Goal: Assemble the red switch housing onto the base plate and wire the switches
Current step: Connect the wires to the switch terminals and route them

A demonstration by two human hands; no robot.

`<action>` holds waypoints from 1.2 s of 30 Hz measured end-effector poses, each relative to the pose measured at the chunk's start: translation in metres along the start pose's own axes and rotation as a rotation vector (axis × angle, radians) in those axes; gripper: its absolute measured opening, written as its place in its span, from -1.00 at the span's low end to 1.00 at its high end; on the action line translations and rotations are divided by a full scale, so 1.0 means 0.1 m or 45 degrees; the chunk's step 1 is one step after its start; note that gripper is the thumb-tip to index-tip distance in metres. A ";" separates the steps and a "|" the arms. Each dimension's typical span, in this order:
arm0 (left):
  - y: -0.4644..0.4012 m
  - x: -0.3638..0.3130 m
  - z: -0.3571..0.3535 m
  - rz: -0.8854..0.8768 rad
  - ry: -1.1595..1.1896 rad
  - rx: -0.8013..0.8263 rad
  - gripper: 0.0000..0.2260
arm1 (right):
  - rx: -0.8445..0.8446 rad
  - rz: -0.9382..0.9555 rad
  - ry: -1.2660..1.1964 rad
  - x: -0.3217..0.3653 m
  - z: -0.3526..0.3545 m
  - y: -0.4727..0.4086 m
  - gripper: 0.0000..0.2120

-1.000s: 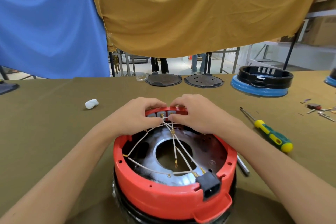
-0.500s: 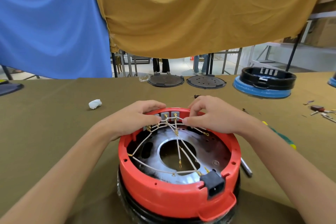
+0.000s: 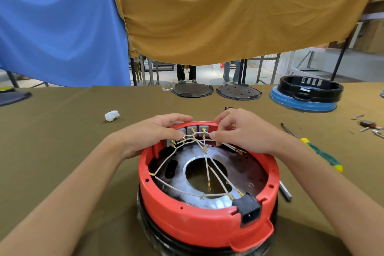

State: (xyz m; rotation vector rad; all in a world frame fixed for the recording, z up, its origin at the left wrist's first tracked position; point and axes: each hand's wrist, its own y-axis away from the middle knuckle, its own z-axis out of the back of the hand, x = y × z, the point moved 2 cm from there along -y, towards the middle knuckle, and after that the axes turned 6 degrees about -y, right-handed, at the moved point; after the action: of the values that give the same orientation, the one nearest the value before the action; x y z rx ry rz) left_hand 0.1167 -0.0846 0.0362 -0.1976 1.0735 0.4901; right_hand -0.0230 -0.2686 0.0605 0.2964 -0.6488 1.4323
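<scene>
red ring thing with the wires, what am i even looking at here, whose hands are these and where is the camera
The camera sits on a person's head and looks down at their own two bare hands; there is no robot. On a table under olive cloth stands a red switch housing, a round plastic ring set over a metal base plate. At its far rim sit grey switches, with thin white wires running from them across the plate. The left hand rests on the rim with its fingertips at the wire ends by the switches. The right hand pinches a wire. A black power socket is at the near rim. To the right lies a screwdriver; to the left, a white wad. Further back are two dark round lids and a black ring on a blue base.
</scene>
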 end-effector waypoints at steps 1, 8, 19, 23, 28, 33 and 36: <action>0.00 0.01 0.00 -0.010 -0.008 0.013 -0.54 | -0.006 -0.005 0.001 -0.01 -0.01 0.00 -0.73; -0.01 0.00 -0.01 -0.017 0.023 0.000 -0.61 | -0.278 0.071 -0.040 0.08 0.11 0.08 -0.92; 0.03 -0.02 -0.05 -0.038 -0.047 -0.247 -0.65 | 0.295 -0.130 0.196 0.68 0.03 0.82 -0.72; 0.04 -0.03 -0.06 -0.058 -0.080 -0.285 -0.65 | 0.246 -0.192 0.284 0.76 -0.02 0.89 -0.80; 0.07 -0.05 -0.05 -0.076 -0.211 -0.299 -0.65 | 0.315 -0.278 0.250 0.78 0.03 0.83 -0.83; 0.07 -0.09 -0.06 -0.073 -0.285 -0.293 -0.65 | 0.346 -0.292 0.206 0.74 0.04 0.79 -0.82; 0.11 -0.10 -0.08 -0.046 -0.271 -0.295 -0.66 | 0.241 -0.319 0.155 0.71 0.11 0.84 -0.76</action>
State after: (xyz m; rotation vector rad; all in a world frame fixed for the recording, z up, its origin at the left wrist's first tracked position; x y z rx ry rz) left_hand 0.1018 -0.0812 0.0421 -0.3604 0.8029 0.5892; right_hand -0.1067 -0.2050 0.0939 0.4206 -0.3626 1.2605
